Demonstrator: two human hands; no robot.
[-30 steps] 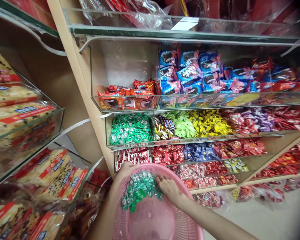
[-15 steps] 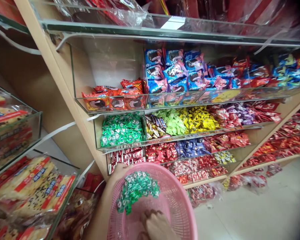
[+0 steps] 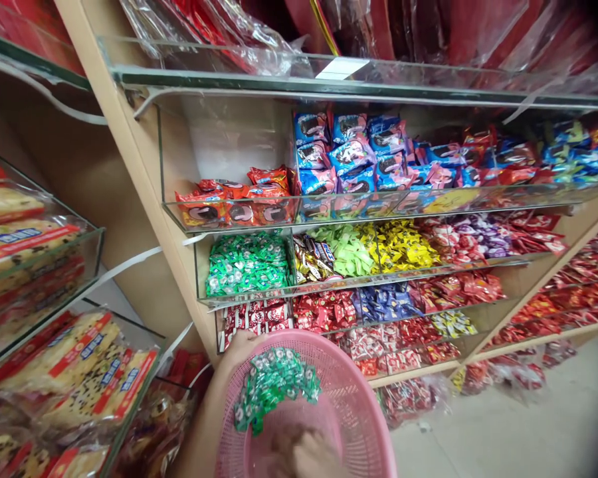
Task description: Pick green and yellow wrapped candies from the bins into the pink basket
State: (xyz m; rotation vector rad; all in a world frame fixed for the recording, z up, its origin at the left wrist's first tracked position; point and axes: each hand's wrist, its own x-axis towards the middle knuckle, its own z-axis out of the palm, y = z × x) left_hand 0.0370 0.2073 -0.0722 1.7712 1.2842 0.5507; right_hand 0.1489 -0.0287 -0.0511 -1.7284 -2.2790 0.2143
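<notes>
My left hand (image 3: 243,345) is closed on the far left rim of a pink plastic basket (image 3: 366,398), its fingers partly hidden by the rim. Green-wrapped candies (image 3: 276,385) lie heaped on the far side of the basket's inside. Low in the basket, below that heap, is my right hand (image 3: 309,451), smeared by motion. Whether its fingers hold anything does not show. Beyond the basket, more green-wrapped candies (image 3: 248,264) fill a glass-fronted shelf compartment.
Shelf compartments hold yellow candies (image 3: 403,245), blue biscuit packs (image 3: 351,156) and orange-red packs (image 3: 239,202). Packaged bread (image 3: 80,358) stands on glass shelves at the left. A wooden upright (image 3: 139,186) divides the shelving. Bagged sweets (image 3: 413,398) lie on the tiled floor.
The view has shifted slightly, so the shelves sit a little lower and further right. My right hand has moved slightly lower in the basket; my left hand keeps its hold.
</notes>
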